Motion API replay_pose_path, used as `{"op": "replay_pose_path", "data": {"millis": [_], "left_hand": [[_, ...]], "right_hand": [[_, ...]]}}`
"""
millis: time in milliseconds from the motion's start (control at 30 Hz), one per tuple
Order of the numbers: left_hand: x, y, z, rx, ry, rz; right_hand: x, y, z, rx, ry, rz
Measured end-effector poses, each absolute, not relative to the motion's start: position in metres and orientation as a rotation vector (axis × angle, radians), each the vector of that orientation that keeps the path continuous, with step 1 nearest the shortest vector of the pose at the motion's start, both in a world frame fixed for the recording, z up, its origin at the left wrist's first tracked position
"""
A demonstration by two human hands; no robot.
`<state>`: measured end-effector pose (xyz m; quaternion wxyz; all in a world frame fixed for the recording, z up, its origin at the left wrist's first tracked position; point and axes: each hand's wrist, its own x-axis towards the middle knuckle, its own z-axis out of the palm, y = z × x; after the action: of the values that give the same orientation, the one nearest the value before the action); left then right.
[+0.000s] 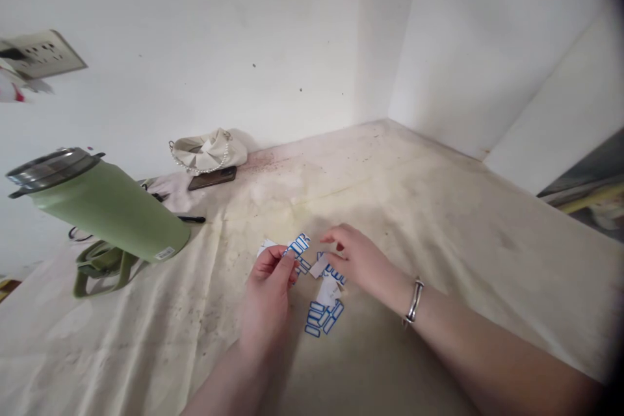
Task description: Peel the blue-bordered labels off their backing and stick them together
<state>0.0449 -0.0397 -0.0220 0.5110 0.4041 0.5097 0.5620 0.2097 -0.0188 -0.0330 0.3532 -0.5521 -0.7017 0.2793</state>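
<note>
My left hand [273, 279] pinches a small white label sheet with blue-outlined boxes [299, 244] between thumb and fingers. Just right of it hovers my right hand [353, 253], its fingers apart and curved, with nothing seen in them; a silver bracelet [414, 302] circles that wrist. Below the hands lies a loose pile of similar blue-outlined labels [324, 317], along with blank white paper pieces [329, 290]. More white paper [266, 245] shows behind the left hand, partly hidden by it.
A green tumbler [112, 208] with a steel rim stands at the left, beside its green handled lid [104, 263]. Behind are a dark phone [213, 177] and a white bag with a bead chain [209, 149]. The wrinkled tablecloth [414, 208] meets white walls [292, 26].
</note>
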Motion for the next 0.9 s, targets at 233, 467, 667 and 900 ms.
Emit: {"op": "replay_pose_path", "data": {"millis": [233, 467, 667, 900], "left_hand": [[0.0468, -0.0388, -0.0239, 0.959, 1.200, 1.363], [0.0468, -0.0376, -0.0264, 0.980, 1.223, 1.334], [0.0468, -0.0368, -0.0276, 0.986, 1.234, 1.332], [0.0471, -0.0376, -0.0260, 0.941, 1.287, 1.301]], "right_hand": [[0.2053, -0.0193, -0.0401, -1.383, -2.205, 0.576], [0.2055, -0.0182, -0.0417, -1.415, -2.172, 0.577], [0.2056, -0.0190, -0.0385, -1.400, -2.146, 0.585], [0.2105, -0.0197, -0.0348, -1.441, -2.064, 0.636]]}}
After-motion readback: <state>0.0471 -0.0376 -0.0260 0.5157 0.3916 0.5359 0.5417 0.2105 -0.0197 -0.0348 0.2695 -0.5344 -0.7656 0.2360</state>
